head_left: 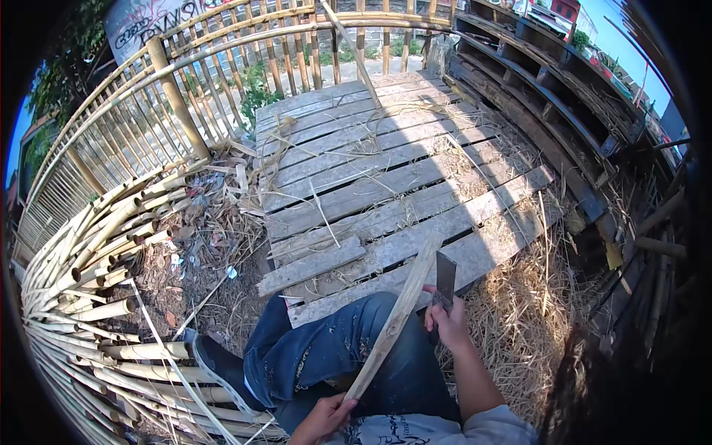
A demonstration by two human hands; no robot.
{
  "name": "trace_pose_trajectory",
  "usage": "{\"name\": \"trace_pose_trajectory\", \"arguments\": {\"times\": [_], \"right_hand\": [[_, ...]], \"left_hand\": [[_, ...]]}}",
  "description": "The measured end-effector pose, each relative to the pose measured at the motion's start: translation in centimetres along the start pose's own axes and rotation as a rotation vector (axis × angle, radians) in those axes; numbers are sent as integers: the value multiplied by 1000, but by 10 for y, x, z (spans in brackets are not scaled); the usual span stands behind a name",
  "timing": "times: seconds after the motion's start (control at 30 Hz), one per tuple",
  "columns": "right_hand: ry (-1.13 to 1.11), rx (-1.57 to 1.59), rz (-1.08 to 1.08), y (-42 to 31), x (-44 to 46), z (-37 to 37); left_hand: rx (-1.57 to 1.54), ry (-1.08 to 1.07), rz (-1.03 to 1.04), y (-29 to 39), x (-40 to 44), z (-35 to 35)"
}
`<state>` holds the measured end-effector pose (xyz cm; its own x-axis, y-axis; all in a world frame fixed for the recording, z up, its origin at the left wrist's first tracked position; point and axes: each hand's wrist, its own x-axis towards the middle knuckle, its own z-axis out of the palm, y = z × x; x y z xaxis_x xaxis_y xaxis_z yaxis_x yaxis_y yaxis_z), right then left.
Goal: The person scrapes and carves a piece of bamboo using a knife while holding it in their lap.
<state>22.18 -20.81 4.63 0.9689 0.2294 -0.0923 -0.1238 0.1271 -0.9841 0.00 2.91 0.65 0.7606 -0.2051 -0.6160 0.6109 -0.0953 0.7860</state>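
Note:
My left hand (pixel 324 417) is closed around the lower end of a long wooden stick (pixel 391 326). The stick slants up and to the right across my jeans (pixel 326 345), its far end over the plank platform. In my right hand (pixel 449 323) a broad-bladed knife (pixel 445 276) stands with its dark blade pointing up, just right of the stick. Some right-hand fingers are hidden behind the handle, and I cannot tell whether they touch the stick. A short loose board (pixel 311 267) lies on the platform beyond my knee.
The slatted wooden platform (pixel 356 178) stretches ahead, strewn with straw and thin strips. Cut bamboo poles (pixel 111 311) are piled at left, near my shoe (pixel 222 371). A bamboo fence (pixel 178 96) runs behind. Stacked pallets (pixel 541 81) stand at right above straw shavings (pixel 519 319).

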Motion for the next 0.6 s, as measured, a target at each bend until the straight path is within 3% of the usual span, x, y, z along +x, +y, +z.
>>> {"name": "trace_pose_trajectory", "arguments": {"times": [0.13,0.23,0.27,0.4,0.5,0.6], "right_hand": [[-52,-313,-55,-20,11,29],[20,-437,-61,-24,4,41],[33,-474,-83,-19,3,43],[22,-626,-83,-4,1,47],[-13,-564,-76,-10,7,53],[-32,-520,-18,-3,12,45]], "left_hand": [[-68,-61,-3,43,-5,0],[352,360,351,111,-46,-8],[342,364,341,127,-56,-12],[120,-134,1088,165,-91,-31],[-56,-463,1322,188,-102,-21],[-213,-625,1473,198,-110,-1]]}}
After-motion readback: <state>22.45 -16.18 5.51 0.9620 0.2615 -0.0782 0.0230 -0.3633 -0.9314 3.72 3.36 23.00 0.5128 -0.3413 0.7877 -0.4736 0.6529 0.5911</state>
